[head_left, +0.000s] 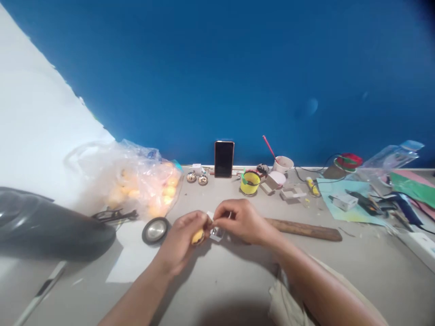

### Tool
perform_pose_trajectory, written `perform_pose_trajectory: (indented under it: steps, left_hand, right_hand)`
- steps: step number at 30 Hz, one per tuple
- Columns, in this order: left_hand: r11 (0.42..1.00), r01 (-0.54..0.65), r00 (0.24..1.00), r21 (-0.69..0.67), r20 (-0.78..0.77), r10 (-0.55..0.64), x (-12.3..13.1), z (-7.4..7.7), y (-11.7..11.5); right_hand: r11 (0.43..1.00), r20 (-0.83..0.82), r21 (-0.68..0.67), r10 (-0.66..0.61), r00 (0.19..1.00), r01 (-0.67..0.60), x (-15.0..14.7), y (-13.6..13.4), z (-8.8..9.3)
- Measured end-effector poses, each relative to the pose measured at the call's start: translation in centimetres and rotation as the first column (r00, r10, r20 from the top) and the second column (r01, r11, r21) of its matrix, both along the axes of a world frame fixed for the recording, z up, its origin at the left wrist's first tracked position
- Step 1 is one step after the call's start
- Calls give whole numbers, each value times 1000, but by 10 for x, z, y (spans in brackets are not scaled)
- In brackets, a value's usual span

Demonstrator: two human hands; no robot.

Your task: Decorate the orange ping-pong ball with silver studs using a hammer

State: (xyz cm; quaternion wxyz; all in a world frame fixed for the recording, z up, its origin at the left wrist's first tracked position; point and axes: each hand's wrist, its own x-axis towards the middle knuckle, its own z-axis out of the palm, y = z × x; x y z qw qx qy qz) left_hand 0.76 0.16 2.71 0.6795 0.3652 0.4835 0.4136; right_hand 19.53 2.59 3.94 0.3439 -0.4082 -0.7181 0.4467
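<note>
My left hand (185,237) is closed around a small yellow-orange rounded piece (197,237), with part of it covered by the fingers. Thumb and fingertips of my right hand (239,220) are pinched together right against the left fingertips; whatever sits between them is too small to make out. Just below the fingertips lies a small white open box (216,234) with shiny bits in it. A round black-rimmed tin or lid (156,231) with a silver centre rests left of my left hand. Behind my right wrist is a wooden stick (306,229).
A clear bag of yellow-orange round things (149,181) stands back left, near a dark cylinder (54,226). Against the blue wall lean a phone (224,159), two patterned balls (203,179), a yellow cup (250,184) and a white cup (283,163). Cloth (288,301) lies front right.
</note>
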Motion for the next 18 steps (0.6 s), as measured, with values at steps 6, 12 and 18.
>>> perform_pose_trajectory:
  steps: [6,12,18]
  left_hand:
    - [989,-58,900,-133,421,110,-1,-7,-3]
    - [999,-43,966,-9,254,43,-6,-10,-9]
    - [996,-53,997,77,58,48,-8,-14,-8]
  right_hand:
    - [927,-324,-367,-50,945,-77,2,7,-9]
    - [848,-448,-507,-102,888,-158,-5,7,-22]
    - [838,-449,-525,-122,885,-151,-7,5,-21]
